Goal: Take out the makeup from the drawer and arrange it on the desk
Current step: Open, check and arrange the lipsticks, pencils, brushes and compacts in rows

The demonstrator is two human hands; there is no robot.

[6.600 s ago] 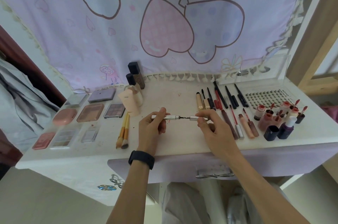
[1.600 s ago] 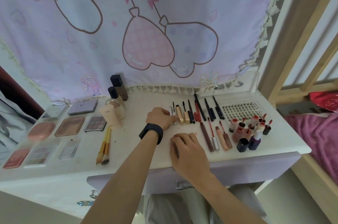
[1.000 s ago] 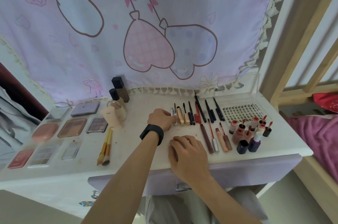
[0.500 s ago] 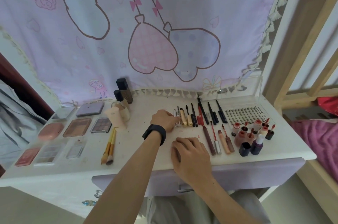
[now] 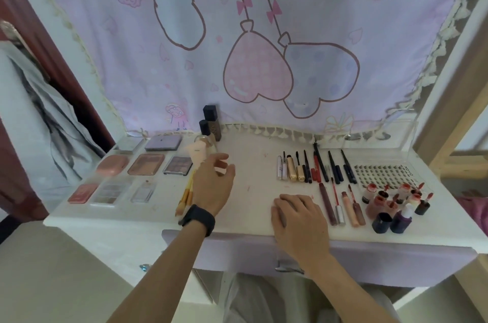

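Makeup lies arranged on the white desk (image 5: 253, 164). A row of pens and tubes (image 5: 311, 169) sits at centre right, with a silver tube (image 5: 280, 171) at its left end. Lip glosses (image 5: 340, 204) lie below them and small bottles (image 5: 396, 204) stand to the right. Several palettes (image 5: 145, 164) fill the left side. My left hand (image 5: 214, 185) hovers over the desk with fingers spread and holds nothing, beside the yellow brushes (image 5: 186, 193). My right hand (image 5: 298, 214) rests palm down near the front edge. The lilac drawer (image 5: 369, 256) below is closed.
Dark bottles (image 5: 211, 124) and a peach bottle (image 5: 198, 156) stand at the back by a pink curtain (image 5: 237, 45). A lash tray (image 5: 383, 173) lies at the right. A wooden bed frame (image 5: 454, 111) flanks the desk's right side.
My left hand let go of the silver tube at the row's left end and drew back to the left, opening. The right hand stayed flat on the desk.
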